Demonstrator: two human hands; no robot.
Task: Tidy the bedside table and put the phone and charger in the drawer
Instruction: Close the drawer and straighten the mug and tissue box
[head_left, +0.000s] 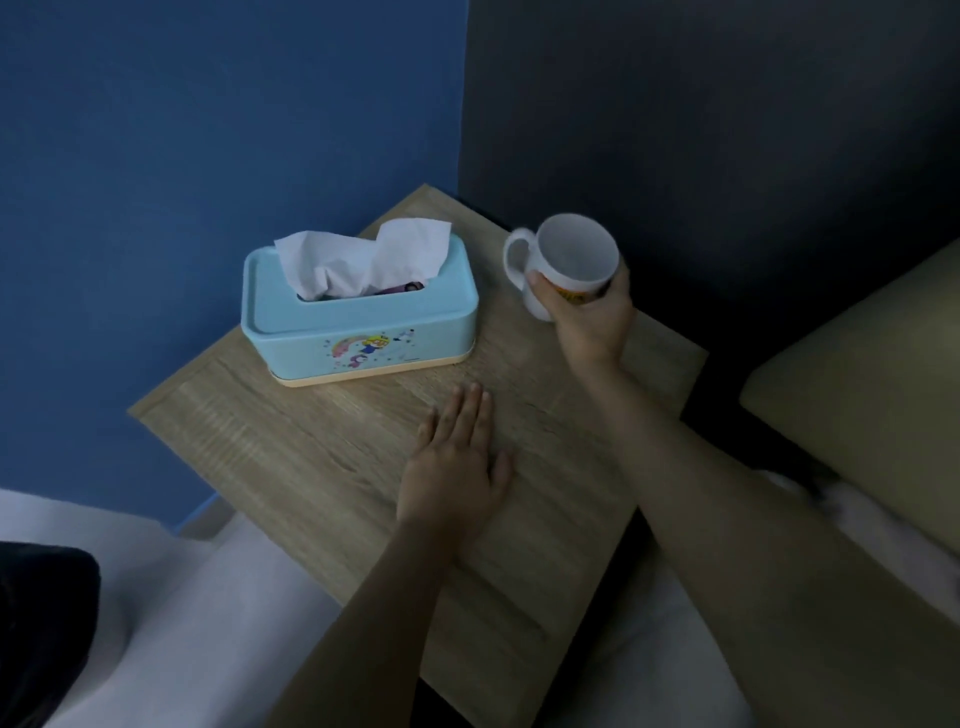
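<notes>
1. The bedside table (322, 467) is a light wood-grain top set in a corner, with a blue wall (208, 130) behind it on the left and a dark panel (727, 130) behind it on the right.
2. The right hand (589, 317) is wrapped around the side of a white mug (569, 260) near the table's far right edge, fingers and thumb closed on its body.
3. The mug is tilted so its open mouth faces the camera; its handle points left, toward the tissue box, and a yellow print shows under the fingers. Whether its base touches the table cannot be told.
4. The left hand (457, 462) lies flat on the middle of the tabletop, palm down, fingers stretched out and close together, holding nothing.
5. A light blue tissue box (358, 322) with a cartoon picture on its front stands at the back left of the table, well apart from both hands; a white tissue (363, 260) sticks up out of its slot.
6. The phone, the charger and the drawer are not in view.
7. A tan cushion (872, 364) sits to the right of the table, and white bedding (197, 613) lies along the lower left.
</notes>
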